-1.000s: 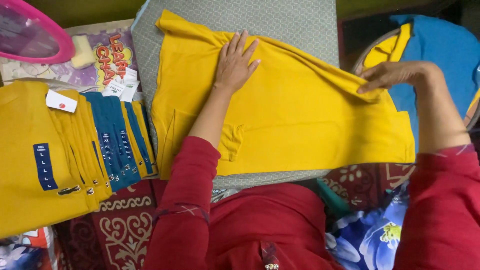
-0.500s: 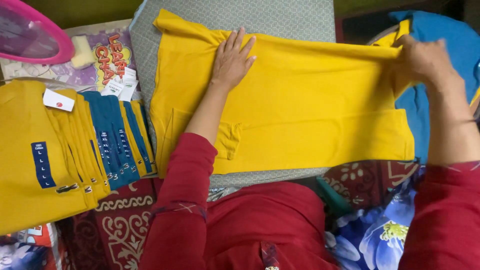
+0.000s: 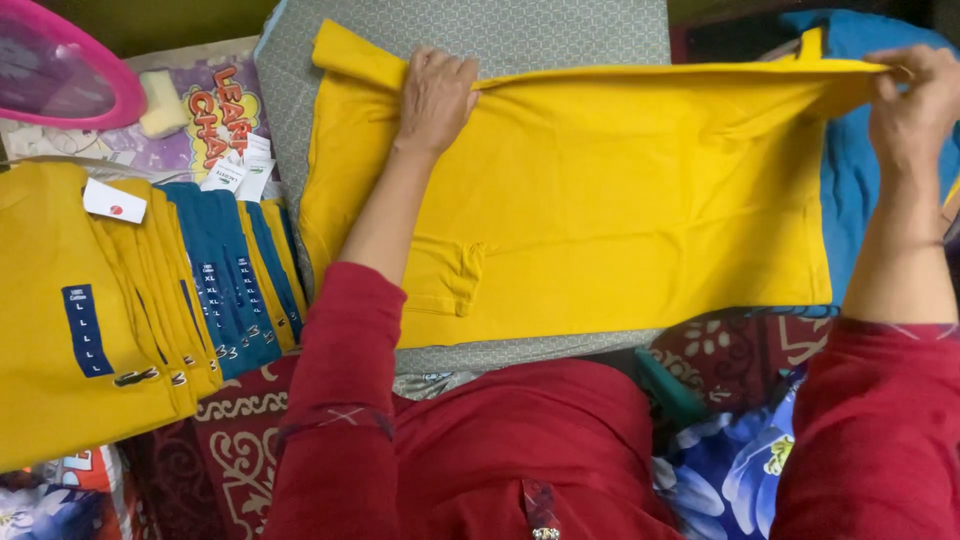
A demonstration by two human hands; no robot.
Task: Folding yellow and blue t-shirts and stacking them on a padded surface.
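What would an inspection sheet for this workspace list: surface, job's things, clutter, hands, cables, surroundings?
Surface: grey patterned pad, mostly covered by the garment.
Job's things: yellow garment spread flat, top edge folded over.
Clutter: stack of folded yellow and teal garments with size stickers and a white tag, left of the pad; printed paper sheet; pink-rimmed object at top left.
Hands: left hand pressed flat on the fold; right hand pinching the garment's right end, lifted.
Cables: nothing seen.
Surroundings: blue garment under the right end; red patterned cloth and floral fabric below.
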